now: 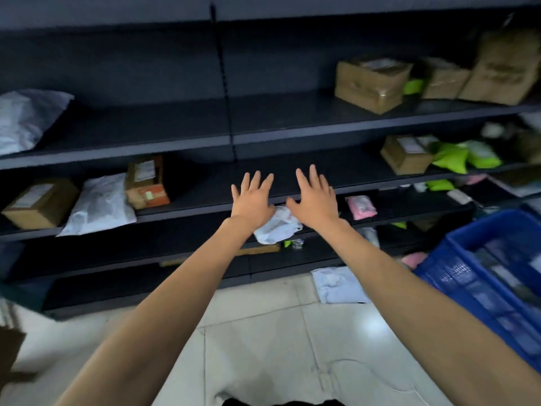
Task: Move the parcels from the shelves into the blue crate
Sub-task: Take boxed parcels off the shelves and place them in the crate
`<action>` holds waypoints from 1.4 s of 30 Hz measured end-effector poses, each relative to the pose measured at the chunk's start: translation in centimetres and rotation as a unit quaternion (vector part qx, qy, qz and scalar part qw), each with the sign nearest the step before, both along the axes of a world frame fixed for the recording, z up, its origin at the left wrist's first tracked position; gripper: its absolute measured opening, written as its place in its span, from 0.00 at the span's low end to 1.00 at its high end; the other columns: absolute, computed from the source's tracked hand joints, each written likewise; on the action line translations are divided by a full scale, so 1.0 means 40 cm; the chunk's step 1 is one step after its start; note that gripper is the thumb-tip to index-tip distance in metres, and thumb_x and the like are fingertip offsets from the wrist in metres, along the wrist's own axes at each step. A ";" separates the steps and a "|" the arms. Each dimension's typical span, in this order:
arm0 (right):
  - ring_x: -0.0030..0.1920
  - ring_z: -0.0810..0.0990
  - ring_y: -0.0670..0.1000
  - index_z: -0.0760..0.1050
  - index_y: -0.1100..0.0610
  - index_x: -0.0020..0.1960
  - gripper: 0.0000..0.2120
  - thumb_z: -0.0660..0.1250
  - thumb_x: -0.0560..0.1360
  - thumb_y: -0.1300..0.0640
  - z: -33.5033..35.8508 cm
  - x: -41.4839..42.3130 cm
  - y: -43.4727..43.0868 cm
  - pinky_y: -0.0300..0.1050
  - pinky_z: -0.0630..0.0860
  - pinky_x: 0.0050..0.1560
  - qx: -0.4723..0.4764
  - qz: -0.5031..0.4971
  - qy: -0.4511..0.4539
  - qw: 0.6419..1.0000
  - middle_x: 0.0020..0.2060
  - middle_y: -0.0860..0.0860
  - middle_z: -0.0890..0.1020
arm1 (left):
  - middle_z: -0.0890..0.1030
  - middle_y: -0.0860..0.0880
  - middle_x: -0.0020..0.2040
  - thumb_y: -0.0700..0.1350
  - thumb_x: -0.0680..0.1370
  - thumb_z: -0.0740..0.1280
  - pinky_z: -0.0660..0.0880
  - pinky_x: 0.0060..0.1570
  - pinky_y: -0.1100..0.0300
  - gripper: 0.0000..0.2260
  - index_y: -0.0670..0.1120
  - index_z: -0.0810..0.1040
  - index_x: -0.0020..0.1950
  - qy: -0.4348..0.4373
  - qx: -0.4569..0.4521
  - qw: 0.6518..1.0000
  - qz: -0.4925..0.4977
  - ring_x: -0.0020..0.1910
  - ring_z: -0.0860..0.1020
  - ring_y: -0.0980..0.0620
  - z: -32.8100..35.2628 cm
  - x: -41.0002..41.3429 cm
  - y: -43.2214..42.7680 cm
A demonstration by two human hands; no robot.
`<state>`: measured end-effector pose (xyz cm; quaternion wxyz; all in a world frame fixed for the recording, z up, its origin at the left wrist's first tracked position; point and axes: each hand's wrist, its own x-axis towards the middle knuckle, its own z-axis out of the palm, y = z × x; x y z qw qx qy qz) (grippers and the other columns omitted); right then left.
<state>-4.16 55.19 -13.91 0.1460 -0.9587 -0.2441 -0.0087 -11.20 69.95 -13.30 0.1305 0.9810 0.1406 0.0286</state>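
At far left a white bag (26, 118) lies on the upper shelf (175, 124), with a box (41, 202) below it. At centre the left hand (253, 200) and right hand (314, 197) reach forward, each grip spread and holding nothing, just above a white parcel (276, 227) on a lower shelf. At lower right stands the blue crate (456, 276).
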 end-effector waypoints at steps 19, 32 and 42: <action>0.78 0.49 0.61 0.47 0.48 0.79 0.37 0.60 0.76 0.41 0.032 0.223 -0.665 0.64 0.54 0.74 0.001 -0.061 0.030 0.998 0.79 0.55 0.46 | 0.49 0.45 0.80 0.49 0.78 0.65 0.47 0.74 0.36 0.35 0.53 0.49 0.80 -0.001 0.055 0.994 -0.094 0.78 0.44 0.42 0.040 0.295 -0.624; 0.78 0.50 0.61 0.47 0.48 0.80 0.38 0.61 0.76 0.43 -0.072 0.570 -0.799 0.63 0.54 0.75 -0.042 -0.052 0.088 0.994 0.80 0.54 0.47 | 0.50 0.45 0.80 0.49 0.78 0.64 0.46 0.73 0.36 0.34 0.52 0.50 0.80 0.040 -0.008 0.996 -0.083 0.78 0.44 0.42 -0.091 0.691 -0.758; 0.78 0.51 0.61 0.46 0.48 0.80 0.39 0.63 0.76 0.43 -0.123 0.843 -0.963 0.61 0.55 0.75 -0.047 -0.077 0.106 0.990 0.80 0.54 0.46 | 0.48 0.45 0.80 0.49 0.78 0.67 0.46 0.73 0.35 0.36 0.53 0.49 0.79 0.102 -0.012 0.988 -0.119 0.78 0.44 0.42 -0.186 0.975 -0.933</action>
